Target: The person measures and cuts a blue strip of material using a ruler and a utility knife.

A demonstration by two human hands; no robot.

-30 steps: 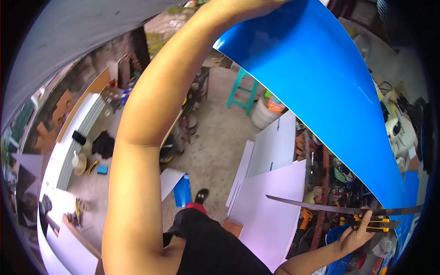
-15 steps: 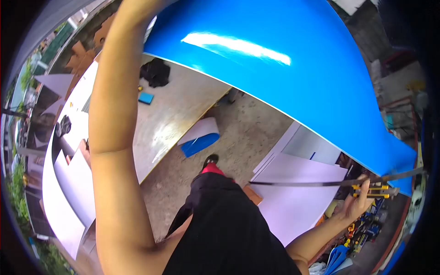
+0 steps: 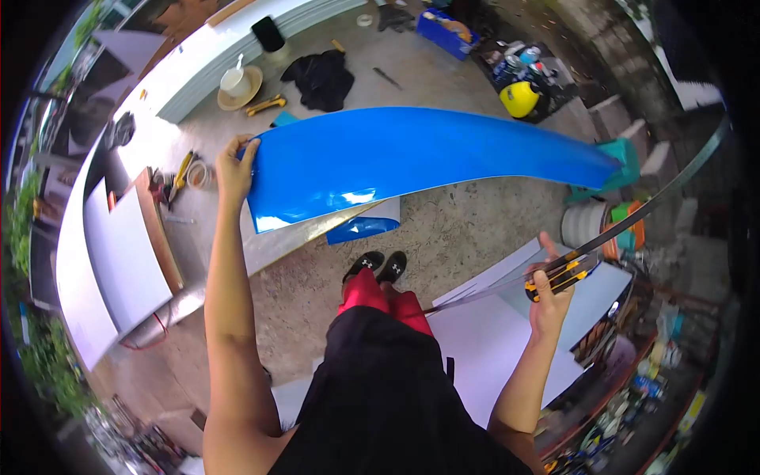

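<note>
A long glossy blue sheet (image 3: 412, 150) stretches from the metal-topped table (image 3: 285, 245) toward a green stool (image 3: 621, 166) at the right. My left hand (image 3: 235, 170) grips its near left corner, thumb on top. At the right, my right hand (image 3: 550, 289) is closed round a yellow and black tool (image 3: 564, 275), with one finger raised. A long thin dark strip (image 3: 665, 194) passes by that hand, from the upper right down to the white sheets; whether the fingers also hold it is unclear.
Black cloth (image 3: 321, 79), a cup (image 3: 235, 82) and yellow-handled tools (image 3: 266, 104) lie on the table. White sheets (image 3: 483, 348) are at the lower right. A yellow bottle (image 3: 519, 100) and blue box (image 3: 446, 34) stand farther back. Curved white panels (image 3: 79, 277) are at left.
The blue sheet has come down and lies lower and flatter. My left hand has come down into view at its corner. My right hand has moved leftward and up with the tool.
</note>
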